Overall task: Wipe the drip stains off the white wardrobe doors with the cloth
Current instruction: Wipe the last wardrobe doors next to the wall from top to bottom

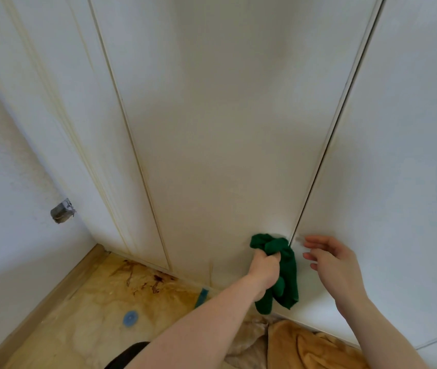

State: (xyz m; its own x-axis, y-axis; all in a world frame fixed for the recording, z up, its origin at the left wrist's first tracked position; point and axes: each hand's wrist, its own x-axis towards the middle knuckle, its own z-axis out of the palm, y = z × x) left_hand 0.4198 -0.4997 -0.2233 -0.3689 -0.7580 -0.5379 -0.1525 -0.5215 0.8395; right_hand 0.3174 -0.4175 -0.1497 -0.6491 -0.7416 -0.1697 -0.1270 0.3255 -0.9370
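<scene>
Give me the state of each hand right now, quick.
Left hand: closed, its grip bunched round the dark green terry cloth against the white wardrobe door.
Right hand: open, fingers relaxed, holding nothing.

Middle wardrobe door [212, 155]: face unobstructed above the green cloth [278, 265]. Left hand [264, 270] and cloth occupy its lower right corner. Right hand [332, 262] hovers before the adjacent door [398, 182]. Blanket [305, 347] and stained floor [92, 302] lie below.
</scene>
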